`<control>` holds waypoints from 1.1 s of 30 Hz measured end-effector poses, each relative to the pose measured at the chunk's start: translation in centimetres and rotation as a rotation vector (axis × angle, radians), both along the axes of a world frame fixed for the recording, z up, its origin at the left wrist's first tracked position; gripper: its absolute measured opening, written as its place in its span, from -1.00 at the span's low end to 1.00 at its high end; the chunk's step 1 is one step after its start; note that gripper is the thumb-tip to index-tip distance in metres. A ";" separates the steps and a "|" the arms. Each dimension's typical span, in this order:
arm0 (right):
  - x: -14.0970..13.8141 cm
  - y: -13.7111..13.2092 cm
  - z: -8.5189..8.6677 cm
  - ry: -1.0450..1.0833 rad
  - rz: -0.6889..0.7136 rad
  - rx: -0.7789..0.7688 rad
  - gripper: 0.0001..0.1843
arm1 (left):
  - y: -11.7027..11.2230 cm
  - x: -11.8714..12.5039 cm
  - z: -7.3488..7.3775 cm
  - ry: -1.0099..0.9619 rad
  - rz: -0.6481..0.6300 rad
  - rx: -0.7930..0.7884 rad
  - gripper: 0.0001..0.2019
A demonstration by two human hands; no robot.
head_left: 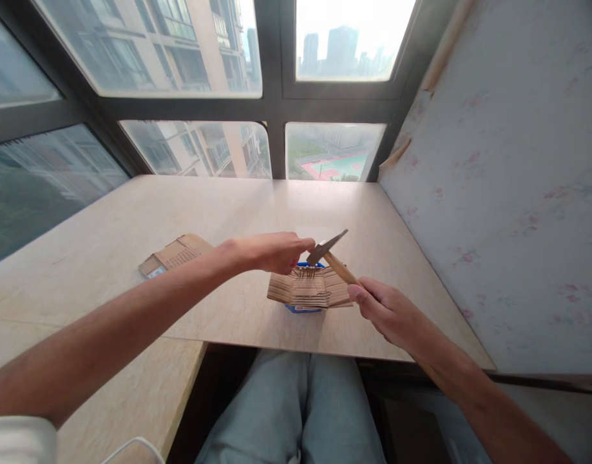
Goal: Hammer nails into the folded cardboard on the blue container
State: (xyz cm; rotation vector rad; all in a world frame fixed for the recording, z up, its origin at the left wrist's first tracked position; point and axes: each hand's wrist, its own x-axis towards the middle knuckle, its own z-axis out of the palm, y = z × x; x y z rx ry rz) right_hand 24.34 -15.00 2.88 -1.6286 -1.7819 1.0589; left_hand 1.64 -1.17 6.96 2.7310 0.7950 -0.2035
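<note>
My right hand (380, 309) is wrapped round the wooden handle of a hammer (343, 267). The hammer's metal head is raised over the far edge of a folded piece of corrugated cardboard (310, 296), close to my left fingertips. My left hand (283, 251) is closed, its fingers pinched together above the cardboard's far left part; whatever they hold is hidden. Several thin nails (305, 273) stand in a row along the cardboard's far edge. Beneath the cardboard a blue object (303, 310) shows at front and back, mostly covered.
Another flattened cardboard piece (177, 254) lies to the left on the pale stone-like sill (218, 212). Windows rise behind it, and a papered wall (518, 193) bounds the right side. My legs (296, 399) are below the front edge. A white cable (136, 443) lies at lower left.
</note>
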 end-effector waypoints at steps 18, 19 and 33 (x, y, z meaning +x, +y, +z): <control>0.4 -0.2 -0.2 0.006 -0.022 -0.033 -0.56 | 0.7 1.4 0.7 0.088 0.002 -0.079 -0.67; 0.4 -0.2 -0.2 0.004 -0.023 -0.034 -0.56 | 0.8 1.4 0.6 0.072 0.005 -0.099 -0.66; 0.3 -0.4 -0.4 0.016 -0.035 -0.030 -0.58 | 0.1 -1.6 -4.2 -0.547 0.158 -0.277 -0.54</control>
